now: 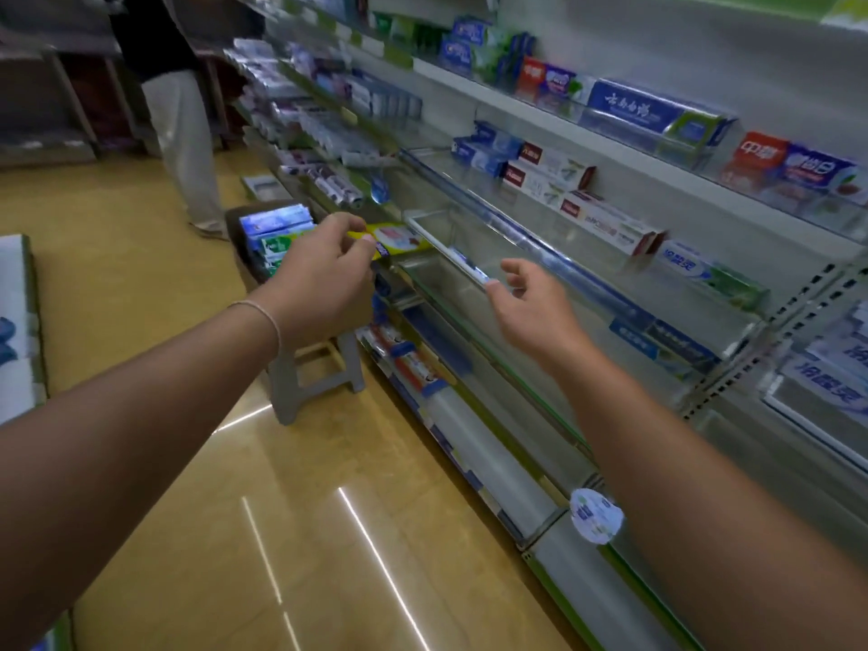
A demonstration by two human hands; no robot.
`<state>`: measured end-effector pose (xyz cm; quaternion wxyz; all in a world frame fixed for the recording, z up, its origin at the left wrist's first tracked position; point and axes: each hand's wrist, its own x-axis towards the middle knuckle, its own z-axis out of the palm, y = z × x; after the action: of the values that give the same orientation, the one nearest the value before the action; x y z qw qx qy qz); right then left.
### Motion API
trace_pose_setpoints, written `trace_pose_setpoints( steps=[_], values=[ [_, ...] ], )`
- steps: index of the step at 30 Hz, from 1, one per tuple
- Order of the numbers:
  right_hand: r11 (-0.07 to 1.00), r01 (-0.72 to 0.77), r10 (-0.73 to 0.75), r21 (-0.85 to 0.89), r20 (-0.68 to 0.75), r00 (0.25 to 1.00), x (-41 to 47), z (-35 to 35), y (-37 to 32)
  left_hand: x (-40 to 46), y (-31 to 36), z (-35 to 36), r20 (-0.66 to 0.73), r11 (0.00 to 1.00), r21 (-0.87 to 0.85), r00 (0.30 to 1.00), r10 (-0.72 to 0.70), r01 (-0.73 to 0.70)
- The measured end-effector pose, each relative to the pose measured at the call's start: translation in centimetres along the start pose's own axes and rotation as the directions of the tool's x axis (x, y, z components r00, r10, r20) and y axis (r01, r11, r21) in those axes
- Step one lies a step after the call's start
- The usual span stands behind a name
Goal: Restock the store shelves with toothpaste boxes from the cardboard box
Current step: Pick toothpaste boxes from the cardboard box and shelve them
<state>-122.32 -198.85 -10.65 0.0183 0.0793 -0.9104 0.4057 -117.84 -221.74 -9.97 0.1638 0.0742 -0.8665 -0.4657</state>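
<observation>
The left hand (pixel 324 279) pinches the near end of a yellow toothpaste box (pixel 397 241) between thumb and fingers, holding it at the front edge of a clear-fronted shelf (pixel 554 256). The right hand (pixel 530 307) is spread, fingers loose, its fingertips apparently touching the shelf's transparent front lip, though blur makes contact uncertain. Behind the left hand, a cardboard box (pixel 239 246) packed with blue and green toothpaste boxes sits on a grey stool (pixel 300 373). Another person (pixel 183 133) stands further down the aisle.
</observation>
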Motion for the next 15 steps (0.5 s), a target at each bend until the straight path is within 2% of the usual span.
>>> trace_pose_setpoints(
  steps=[7, 15],
  values=[
    [0.998, 0.001, 0.002, 0.056, -0.044, 0.999, 3.7, 4.6, -5.8, 4.9, -3.4, -6.2, -0.029, 1.000, -0.006, 0.999, 0.023, -0.023],
    [0.998, -0.011, 0.011, 0.055, 0.001, 1.000, 11.2, 9.7, -8.5, 11.4, -8.4, -8.2, -0.040, 1.000, -0.014, 0.999, -0.004, 0.004]
  ],
)
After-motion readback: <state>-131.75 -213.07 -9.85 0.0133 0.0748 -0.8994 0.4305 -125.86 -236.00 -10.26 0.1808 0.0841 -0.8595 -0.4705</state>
